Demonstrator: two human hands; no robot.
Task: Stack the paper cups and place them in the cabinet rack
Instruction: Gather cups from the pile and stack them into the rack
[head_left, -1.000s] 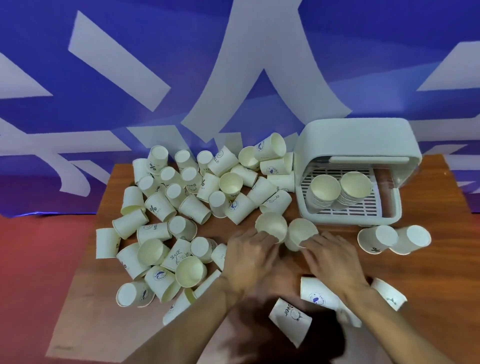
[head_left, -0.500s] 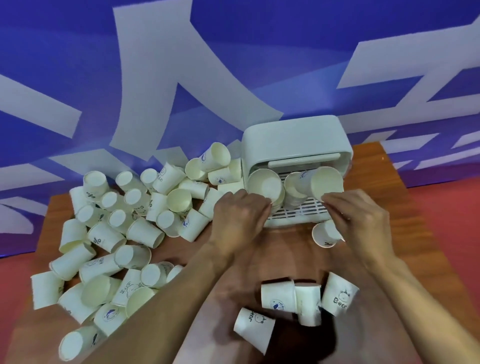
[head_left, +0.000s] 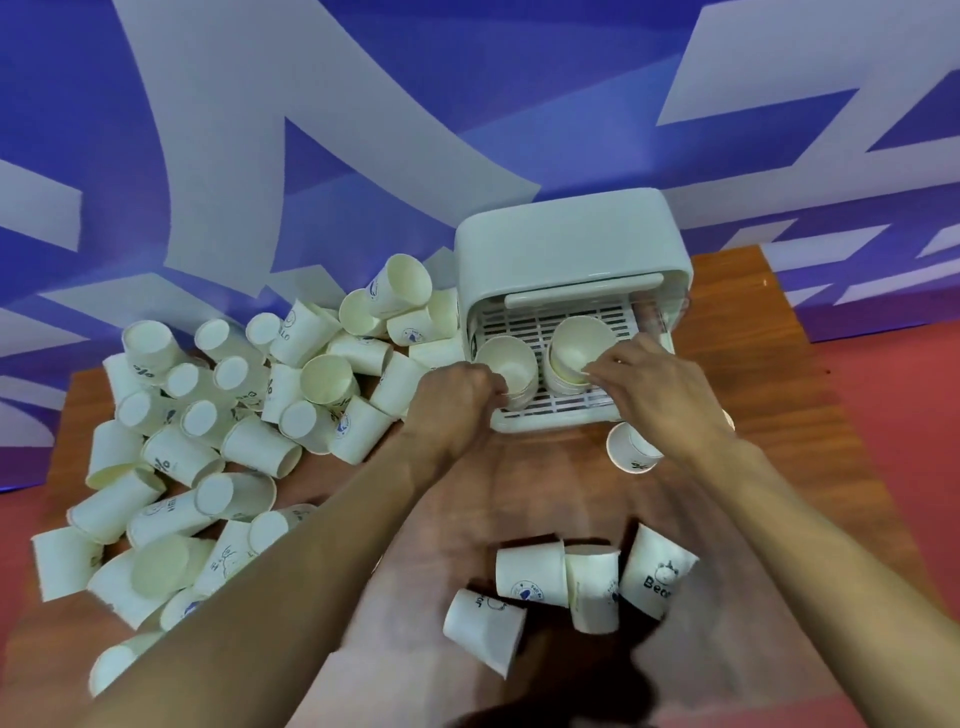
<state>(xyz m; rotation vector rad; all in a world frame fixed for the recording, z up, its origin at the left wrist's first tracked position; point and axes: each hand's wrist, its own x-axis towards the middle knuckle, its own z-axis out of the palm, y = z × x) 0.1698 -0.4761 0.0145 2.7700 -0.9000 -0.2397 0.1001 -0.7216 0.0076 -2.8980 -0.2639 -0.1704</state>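
At one o'clock on the table (head_left: 779, 374), inside the white cabinet rack (head_left: 566, 244), the left hand (head_left: 452, 400) curls round the left cup stack (head_left: 506, 364) and the right hand (head_left: 654, 384) pinches the rim of the right cup stack (head_left: 576, 345), probably to seat both, while loose paper cups (head_left: 249, 415) lie heaped at nine.

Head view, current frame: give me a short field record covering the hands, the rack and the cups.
left hand: grips the left stack in the rack
right hand: fingers curled on the rim of the right stack
cabinet rack: white, front open, both stacks side by side on its slatted tray
loose cups: big pile on the table, left of the rack
front cups: four, lying near the table's front edge
single cup: beside the right wrist
progress: most cups unstacked
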